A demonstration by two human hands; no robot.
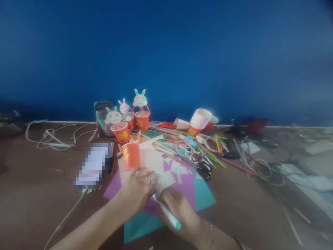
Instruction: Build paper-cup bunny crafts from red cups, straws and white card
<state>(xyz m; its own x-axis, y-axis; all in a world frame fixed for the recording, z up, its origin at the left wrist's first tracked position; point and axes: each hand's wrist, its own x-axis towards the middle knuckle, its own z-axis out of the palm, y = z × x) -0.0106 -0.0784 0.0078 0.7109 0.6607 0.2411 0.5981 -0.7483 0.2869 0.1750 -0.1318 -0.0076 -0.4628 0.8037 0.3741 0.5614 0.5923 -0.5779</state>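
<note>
My left hand point(140, 184) is closed, with its fingertips on a small round whitish piece point(157, 181) that is too blurred to name surely. In my right hand point(179, 205), close beside it, is a white marker pen point(168, 213) with a green end pointing down toward me. The pen's other end is hidden by my fingers at the whitish piece. Under both hands lie purple paper point(186, 194) and teal paper point(140, 227). An orange paper cup point(131, 156) with strips in its top stands just beyond my left hand. Scissors point(204, 171) with black handles lie to the right.
Orange cups with paper rabbit heads point(140, 100) stand at the back left, beside a phone point(95, 165) on a cable. A cup stack point(200, 119) stands behind scattered coloured sticks point(213, 158) and a tape roll point(184, 148). Cables and papers clutter the right.
</note>
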